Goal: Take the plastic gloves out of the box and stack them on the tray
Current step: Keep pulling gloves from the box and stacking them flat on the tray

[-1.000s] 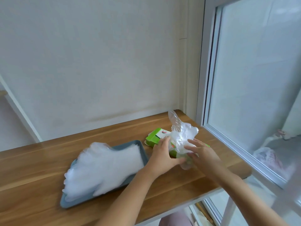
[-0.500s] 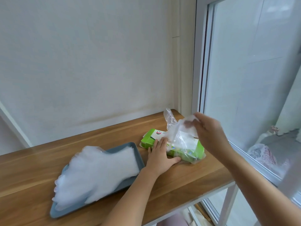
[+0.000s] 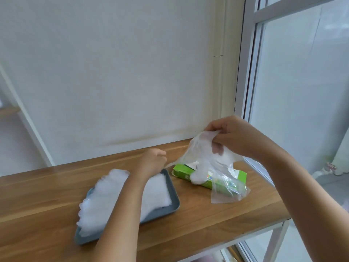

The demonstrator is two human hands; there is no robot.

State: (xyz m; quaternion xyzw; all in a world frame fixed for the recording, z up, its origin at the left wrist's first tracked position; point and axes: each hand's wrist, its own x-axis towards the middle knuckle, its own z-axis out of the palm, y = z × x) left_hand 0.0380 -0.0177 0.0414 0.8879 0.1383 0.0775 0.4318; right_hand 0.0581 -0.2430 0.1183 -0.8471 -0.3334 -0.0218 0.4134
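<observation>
Nearest me, by the desk's (image 3: 207, 225) front edge, the tray (image 3: 174, 202) holds the stack of gloves (image 3: 102, 203). The stack's long axis runs on a slant. The fingertips point toward me and to the left and spill over the tray's near-left corner, while the cuffs lie at the far right end, beside the box.

My left hand (image 3: 151, 161) hovers over the tray's far right corner with its fingers curled. A thin corner of film reaches toward it, but I cannot tell whether I am pinching it.

Farther right lies the green box (image 3: 182, 172), with a loose clear bag (image 3: 231, 193) around its right end.

Above it, my right hand (image 3: 233, 137) pinches the cuff of one glove (image 3: 203, 159). The glove hangs nearly upright, and what look like its fingers point down at the box opening. I cannot tell whether it is fully clear of the box.

I judge I am mid-pull on this glove. Next I should lift it free, swing it left over the tray, and lay it along the stack's slant with its fingers toward me.
</observation>
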